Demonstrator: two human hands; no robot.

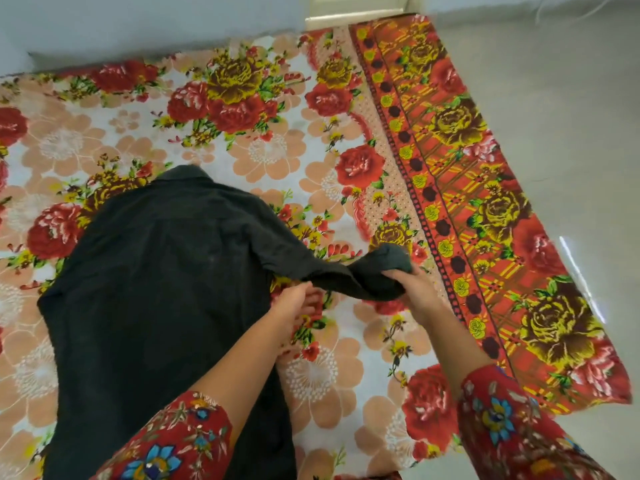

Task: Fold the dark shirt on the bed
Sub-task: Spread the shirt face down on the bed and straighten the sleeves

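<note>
Dark shirt lies flat on the bed. Our right hand grips its sleeve end; left hand pinches beside it. We should carry the sleeve across, taut.

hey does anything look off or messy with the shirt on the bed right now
Mostly no. The dark shirt lies fairly flat on the floral bedsheet. Only its right sleeve is bunched and lifted, held by the right hand, with the left hand beside it. Nothing looks torn or spilled.
</note>
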